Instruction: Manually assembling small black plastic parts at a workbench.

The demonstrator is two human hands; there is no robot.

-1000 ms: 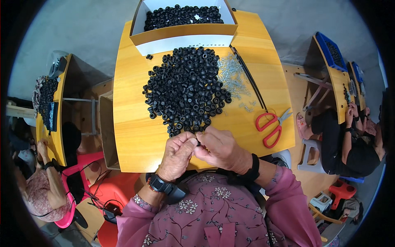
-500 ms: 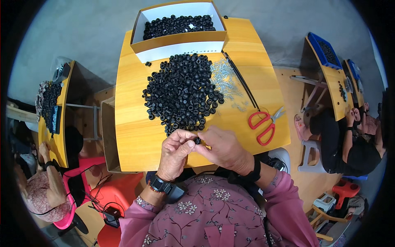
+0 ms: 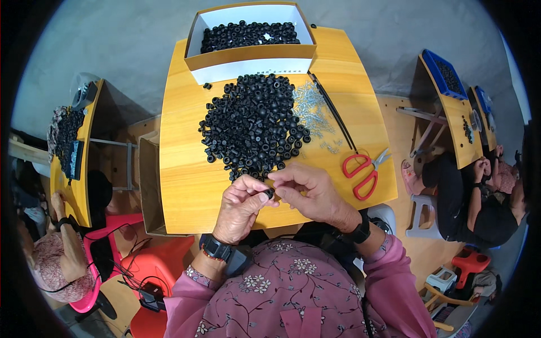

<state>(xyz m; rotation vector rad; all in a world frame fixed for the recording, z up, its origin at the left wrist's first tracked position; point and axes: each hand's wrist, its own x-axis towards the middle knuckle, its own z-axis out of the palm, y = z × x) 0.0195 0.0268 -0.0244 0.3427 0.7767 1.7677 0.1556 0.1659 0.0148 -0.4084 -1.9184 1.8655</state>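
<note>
My left hand [image 3: 239,204] pinches a small round black part [image 3: 269,193] with a hole in it, between thumb and forefinger, above the near edge of the table. Close on its right is my right hand [image 3: 310,194], its thumb and forefinger a little apart, with nothing visible between them. Just beyond my hands lies a large heap of small black round parts [image 3: 253,121], some ring-shaped. To the right of the heap, many small silvery metal pieces [image 3: 311,107] are scattered.
A brown-rimmed white box [image 3: 253,66] with more black parts stands at the table's [image 3: 186,197] far end. Red-handled scissors [image 3: 369,186] and thin black rods [image 3: 332,110] lie on the right. Other people sit at tables on both sides. A red chair [image 3: 160,262] stands left of me.
My right hand has drawn slightly up and right, off the black part, and its thumb and forefinger have parted. My left hand still holds the part in nearly the same place.
</note>
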